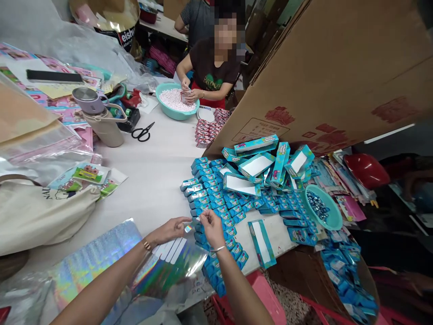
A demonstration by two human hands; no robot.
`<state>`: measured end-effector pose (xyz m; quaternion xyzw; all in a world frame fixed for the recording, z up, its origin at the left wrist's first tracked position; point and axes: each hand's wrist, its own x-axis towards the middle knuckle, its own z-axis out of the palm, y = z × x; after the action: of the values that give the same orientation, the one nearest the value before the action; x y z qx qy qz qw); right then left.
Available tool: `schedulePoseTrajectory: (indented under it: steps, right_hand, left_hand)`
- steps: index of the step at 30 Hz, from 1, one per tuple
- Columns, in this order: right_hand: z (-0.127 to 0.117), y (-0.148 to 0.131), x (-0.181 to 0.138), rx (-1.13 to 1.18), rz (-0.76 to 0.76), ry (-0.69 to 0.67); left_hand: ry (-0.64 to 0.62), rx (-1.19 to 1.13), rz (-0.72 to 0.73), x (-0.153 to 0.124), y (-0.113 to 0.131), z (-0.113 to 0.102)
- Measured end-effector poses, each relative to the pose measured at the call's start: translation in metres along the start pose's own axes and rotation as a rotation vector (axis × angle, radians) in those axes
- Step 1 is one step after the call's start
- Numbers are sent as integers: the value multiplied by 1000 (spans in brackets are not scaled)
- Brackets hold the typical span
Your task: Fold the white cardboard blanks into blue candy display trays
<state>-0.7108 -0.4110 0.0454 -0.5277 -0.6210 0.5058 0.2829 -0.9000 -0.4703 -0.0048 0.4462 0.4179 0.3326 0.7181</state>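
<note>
My left hand (171,229) pinches a small shiny holographic sticker (188,228) between thumb and fingertips, just above a holographic sticker sheet (101,259) lying on the white table (152,176). My right hand (211,225) is closed in a pinch right beside it, at the near edge of the rows of small blue boxes (211,194); what its fingers hold is too small to name. Both wrists wear bracelets.
Open blue display cartons (257,164) lie behind the rows, beside a teal bowl of dark pieces (321,208). A large cardboard box (338,67) leans at right. Another person across the table works over a teal bowl (176,101). Scissors (142,132), a flask (101,117), a cloth bag (40,212).
</note>
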Motion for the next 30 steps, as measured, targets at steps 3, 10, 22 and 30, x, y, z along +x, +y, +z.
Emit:
schedulePoseTrajectory:
  steps: [3,10,22,30]
  right_hand:
    - [4,11,23,72,25,-8]
    - [8,24,53,-207,6,160]
    - [28,46,69,-578,-87,438]
    - [24,48,81,-561,33,432]
  left_hand:
    - [82,-50,21,20,6,0]
    - [206,71,-14,62,12,-18]
    - [326,251,4,92,-11,-33]
    - [321,26,-155,111,-46,-36]
